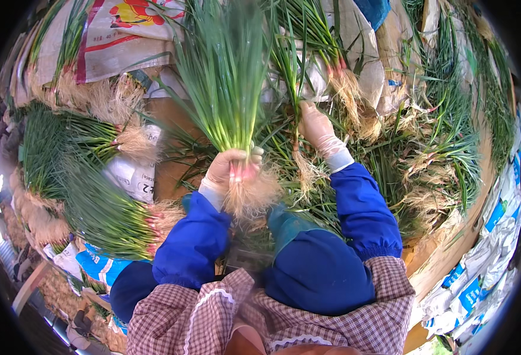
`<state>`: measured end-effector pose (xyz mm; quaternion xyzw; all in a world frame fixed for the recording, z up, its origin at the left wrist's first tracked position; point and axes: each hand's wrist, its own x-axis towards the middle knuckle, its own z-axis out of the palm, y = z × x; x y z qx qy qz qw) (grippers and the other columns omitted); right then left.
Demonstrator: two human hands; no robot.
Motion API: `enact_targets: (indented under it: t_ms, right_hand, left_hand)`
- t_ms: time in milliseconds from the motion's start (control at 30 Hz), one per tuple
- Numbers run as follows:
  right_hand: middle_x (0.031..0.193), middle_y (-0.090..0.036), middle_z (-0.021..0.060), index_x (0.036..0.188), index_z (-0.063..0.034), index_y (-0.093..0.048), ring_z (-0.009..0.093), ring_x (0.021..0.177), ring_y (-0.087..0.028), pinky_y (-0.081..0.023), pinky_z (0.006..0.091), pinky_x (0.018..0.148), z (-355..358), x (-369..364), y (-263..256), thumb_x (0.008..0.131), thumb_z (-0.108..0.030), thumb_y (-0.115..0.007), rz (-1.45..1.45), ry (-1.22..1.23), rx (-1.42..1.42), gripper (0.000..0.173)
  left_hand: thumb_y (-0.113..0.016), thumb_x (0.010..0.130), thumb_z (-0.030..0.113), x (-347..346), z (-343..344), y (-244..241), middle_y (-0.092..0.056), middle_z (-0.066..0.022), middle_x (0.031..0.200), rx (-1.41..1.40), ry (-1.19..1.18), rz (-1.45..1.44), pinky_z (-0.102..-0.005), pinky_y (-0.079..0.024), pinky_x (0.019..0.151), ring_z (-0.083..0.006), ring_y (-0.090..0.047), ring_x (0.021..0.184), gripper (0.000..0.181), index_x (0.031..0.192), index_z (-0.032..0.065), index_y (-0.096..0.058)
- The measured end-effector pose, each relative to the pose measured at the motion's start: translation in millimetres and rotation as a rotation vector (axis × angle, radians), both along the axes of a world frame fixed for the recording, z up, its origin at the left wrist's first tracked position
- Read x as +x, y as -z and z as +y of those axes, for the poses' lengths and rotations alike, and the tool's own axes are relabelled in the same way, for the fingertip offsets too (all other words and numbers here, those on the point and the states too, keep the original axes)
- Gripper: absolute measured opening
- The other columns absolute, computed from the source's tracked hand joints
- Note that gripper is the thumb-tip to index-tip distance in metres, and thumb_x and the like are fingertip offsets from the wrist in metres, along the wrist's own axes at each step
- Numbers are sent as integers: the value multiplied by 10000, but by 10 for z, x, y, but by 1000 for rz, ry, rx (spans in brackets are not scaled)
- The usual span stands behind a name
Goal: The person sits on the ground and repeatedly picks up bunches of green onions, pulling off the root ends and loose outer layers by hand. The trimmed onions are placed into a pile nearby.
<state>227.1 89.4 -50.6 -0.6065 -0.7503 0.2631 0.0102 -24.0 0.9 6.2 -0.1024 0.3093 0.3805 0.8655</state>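
Observation:
My left hand point(227, 171), in a pale glove, grips a thick bunch of green onions point(227, 102) just above their pink stem bases. The long leaves fan out away from me, and a tuft of fine pale roots point(250, 193) hangs below the fist. To its right, my gloved right hand point(317, 126) is closed around a thin green onion plant point(293, 106). That plant's brownish base and roots point(305, 171) dangle beneath the hand. Loose leaves and stalks point(376, 164) lie under and beside both hands.
Rooted bunches point(114, 213) lie at the left by a printed white sack point(132, 177). More bunches point(340, 84) rest on woven sacks point(127, 49) ahead. At right is a heap of rooted plants point(433, 177), with crumpled white-blue bags point(473, 284) beyond. My covered knee point(318, 270) is close below.

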Motion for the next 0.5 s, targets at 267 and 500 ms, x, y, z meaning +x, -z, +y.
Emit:
enact_targets:
  t_ms: [267, 500]
  right_hand:
    - [652, -599, 60, 864, -98, -579, 206, 647, -633, -493, 340, 565, -164, -408, -802, 768, -155, -603, -235, -467, 133, 115]
    - [826, -649, 70, 852, -104, -673, 177, 533, -597, -486, 266, 506, 253, 87, -491, 847, -125, -552, 532, -81, 91, 124]
  left_hand:
    - [-535, 788, 152, 146, 90, -23, -651, -161, 850, 244, 279, 265, -366, -536, 697, -238, -633, 655, 374, 1082, -77, -573]
    - [-571, 702, 122, 76, -182, 21, -592, -133, 916, 133, 25, -4, -363, -491, 848, -220, -595, 786, 483, 1158, -24, -513]
